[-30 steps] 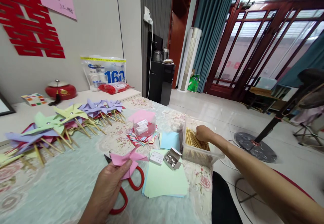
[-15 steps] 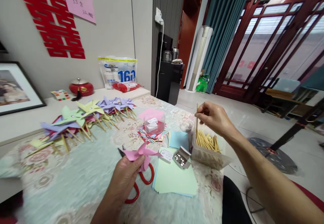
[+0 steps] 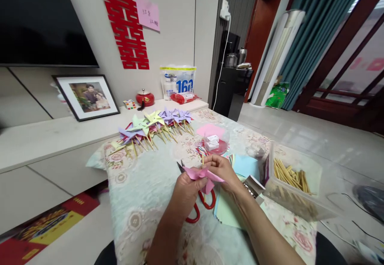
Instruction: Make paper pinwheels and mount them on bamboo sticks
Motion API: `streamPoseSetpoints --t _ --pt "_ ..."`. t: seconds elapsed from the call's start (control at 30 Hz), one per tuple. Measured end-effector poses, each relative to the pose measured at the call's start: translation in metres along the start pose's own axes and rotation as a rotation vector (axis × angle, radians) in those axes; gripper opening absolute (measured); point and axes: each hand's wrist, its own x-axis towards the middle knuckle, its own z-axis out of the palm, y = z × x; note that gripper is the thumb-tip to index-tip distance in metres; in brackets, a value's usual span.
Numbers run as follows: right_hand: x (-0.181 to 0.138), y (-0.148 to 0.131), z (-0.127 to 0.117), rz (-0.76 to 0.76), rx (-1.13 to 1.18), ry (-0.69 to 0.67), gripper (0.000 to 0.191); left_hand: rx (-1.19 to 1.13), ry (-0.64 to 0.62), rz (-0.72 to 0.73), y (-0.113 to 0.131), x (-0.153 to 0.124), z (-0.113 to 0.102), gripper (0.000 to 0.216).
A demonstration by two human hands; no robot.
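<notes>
In the middle of the head view, my left hand [image 3: 186, 188] is closed on a pink paper pinwheel [image 3: 196, 173], pinched between thumb and fingers. My right hand [image 3: 221, 170] is right beside it, fingers closed on a thin wooden stick [image 3: 203, 160] held upright behind the pinwheel. Whether the stick touches the paper I cannot tell. Scissors with red handles [image 3: 213, 199] lie under both hands. Partly behind my right forearm are a small open box of shiny metal pieces [image 3: 253, 186] and a stack of pale green paper sheets [image 3: 229, 211].
Right of the hands stands a clear plastic bin [image 3: 271, 183] of wooden sticks [image 3: 289, 175]. A clear round tub [image 3: 223, 139] and blue paper [image 3: 246, 165] lie beyond. Finished pinwheels [image 3: 154, 118] are grouped at the far left on the flowered tablecloth [image 3: 144, 193].
My right hand has come from above the stick bin to the pinwheel, bringing a stick. My left hand still holds the pinwheel. The view has turned left.
</notes>
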Motion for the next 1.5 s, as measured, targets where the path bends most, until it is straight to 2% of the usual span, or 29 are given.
streamPoseSetpoints --t 0.17,0.33,0.43,0.57,0.7,0.9,1.07,1.13,1.23,1.33,1.4,1.5 --pt "-0.003 0.004 -0.014 0.020 0.064 0.023 0.041 0.044 0.015 0.018 -0.008 0.004 -0.001 0.025" --pt "-0.009 -0.006 -0.026 -0.063 0.055 0.001 0.053 0.113 0.169 0.097 -0.010 0.008 -0.001 0.027" --pt "-0.013 -0.007 -0.025 -0.131 -0.124 -0.076 0.042 0.163 0.253 0.099 -0.010 0.009 0.000 0.032" --pt "-0.014 0.000 -0.021 -0.187 -0.287 -0.118 0.022 0.222 0.288 0.109 -0.010 0.010 -0.001 0.031" --pt "-0.012 0.005 -0.022 -0.213 -0.384 -0.106 0.017 0.298 0.262 0.140 -0.015 0.012 -0.004 0.028" --pt "-0.012 0.004 -0.024 -0.205 -0.371 -0.096 0.012 0.350 0.197 0.143 -0.018 0.012 -0.006 0.028" --pt "-0.009 0.010 -0.028 -0.120 -0.188 -0.046 0.016 0.338 0.125 0.117 -0.006 0.006 0.002 0.028" --pt "-0.007 0.012 -0.028 -0.105 -0.146 -0.038 0.020 0.315 0.139 0.106 -0.004 0.004 0.003 0.026" --pt "-0.007 0.011 -0.027 -0.085 -0.067 -0.063 0.025 0.255 0.231 0.114 -0.003 0.005 0.000 0.027" --pt "-0.010 0.006 -0.026 -0.056 0.034 -0.110 0.028 0.111 0.300 0.126 -0.003 0.008 -0.004 0.030" --pt "-0.013 0.002 -0.027 -0.038 0.105 -0.184 0.029 -0.047 0.311 0.117 0.000 0.008 -0.004 0.030" --pt "-0.018 -0.002 -0.029 -0.072 0.125 -0.391 0.026 -0.274 0.265 0.093 0.006 0.005 -0.003 0.026"
